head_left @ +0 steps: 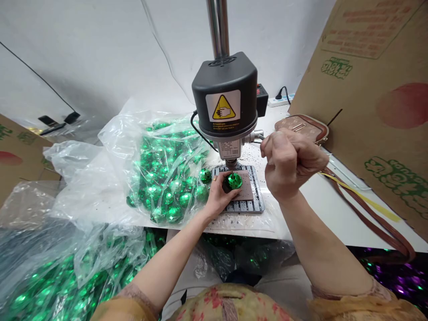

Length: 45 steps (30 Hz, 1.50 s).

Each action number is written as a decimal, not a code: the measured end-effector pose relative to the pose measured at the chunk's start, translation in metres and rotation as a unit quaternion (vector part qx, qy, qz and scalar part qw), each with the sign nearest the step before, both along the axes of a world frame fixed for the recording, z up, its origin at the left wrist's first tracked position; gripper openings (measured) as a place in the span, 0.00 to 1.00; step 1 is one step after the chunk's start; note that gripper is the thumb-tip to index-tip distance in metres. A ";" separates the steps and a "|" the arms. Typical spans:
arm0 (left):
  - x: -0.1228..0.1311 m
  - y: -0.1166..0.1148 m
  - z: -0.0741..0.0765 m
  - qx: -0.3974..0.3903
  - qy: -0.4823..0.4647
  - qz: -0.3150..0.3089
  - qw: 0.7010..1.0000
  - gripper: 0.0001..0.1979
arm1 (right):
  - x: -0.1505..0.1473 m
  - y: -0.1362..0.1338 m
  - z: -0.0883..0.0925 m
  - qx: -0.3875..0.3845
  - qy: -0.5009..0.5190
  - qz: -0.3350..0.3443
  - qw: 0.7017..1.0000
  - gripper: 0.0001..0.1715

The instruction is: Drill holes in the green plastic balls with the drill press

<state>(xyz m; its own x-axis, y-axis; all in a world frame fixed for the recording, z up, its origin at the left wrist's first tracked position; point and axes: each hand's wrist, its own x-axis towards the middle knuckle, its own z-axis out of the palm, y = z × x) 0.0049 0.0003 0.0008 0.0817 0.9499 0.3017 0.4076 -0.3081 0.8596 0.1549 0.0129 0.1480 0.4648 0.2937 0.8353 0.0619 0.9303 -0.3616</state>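
My left hand point(220, 192) has its thumb and fingers curved round a shiny green faceted ball point(235, 180). That ball sits on a brownish square pad point(247, 189) on the slotted metal base point(257, 205) of a small bench drill press point(224, 98). Directly above the ball is the drill's chuck; the bit cannot be made out. On the right of the machine, my right hand point(289, 162) is closed in a fist at the drill press lever point(262, 137), most of which the fingers hide. Another green ball point(205, 175) lies just left of the base.
A clear plastic bag point(117, 133) of green balls lies left of the press. More bagged balls point(50, 285) are lower left. A brown purse point(302, 127) and a cardboard box point(374, 111) stand right. Dark shavings dot the white table point(281, 223). Purple balls point(401, 278) show lower right.
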 end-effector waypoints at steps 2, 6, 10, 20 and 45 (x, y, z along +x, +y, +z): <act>0.000 0.001 -0.002 0.000 -0.003 0.000 1.000 0.30 | 0.000 0.000 -0.002 0.019 0.000 0.004 1.000 0.31; 0.000 0.001 -0.002 -0.006 -0.022 -0.005 1.000 0.30 | 0.001 0.000 -0.007 0.050 -0.007 0.008 0.999 0.30; 0.000 0.001 -0.001 -0.005 -0.024 -0.004 1.000 0.30 | 0.001 0.003 -0.013 0.072 -0.016 -0.001 0.997 0.29; 0.000 0.001 0.000 -0.008 -0.022 -0.005 1.000 0.30 | 0.000 0.006 -0.019 0.094 -0.011 -0.016 0.995 0.28; -0.021 -0.145 -0.031 0.230 0.401 -0.284 0.840 0.22 | 0.007 0.007 0.042 -0.085 -0.016 0.063 0.994 0.26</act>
